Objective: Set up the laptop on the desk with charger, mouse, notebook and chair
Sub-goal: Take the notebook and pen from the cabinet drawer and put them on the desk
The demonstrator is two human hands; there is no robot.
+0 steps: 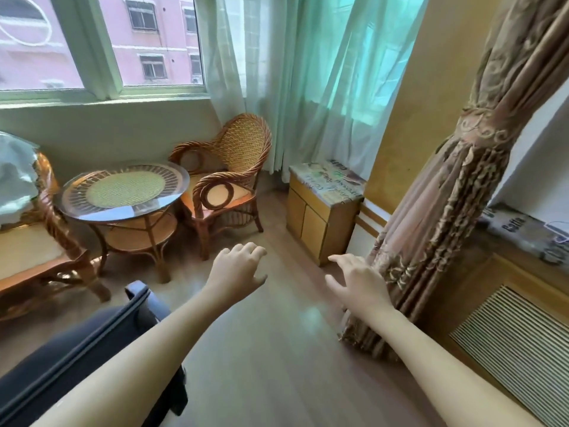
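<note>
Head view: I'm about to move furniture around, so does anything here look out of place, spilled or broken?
Nothing looks spilled or broken. The one oddity: pale plastic sheeting is draped over the wicker chair at the left edge.

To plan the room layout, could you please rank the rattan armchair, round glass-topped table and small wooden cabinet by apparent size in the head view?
1. rattan armchair
2. round glass-topped table, nearly alike
3. small wooden cabinet

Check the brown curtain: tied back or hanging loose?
Tied back. A band cinches the brown curtain partway up, gathering it into a tight bundle that flares out below toward the floor.
</note>
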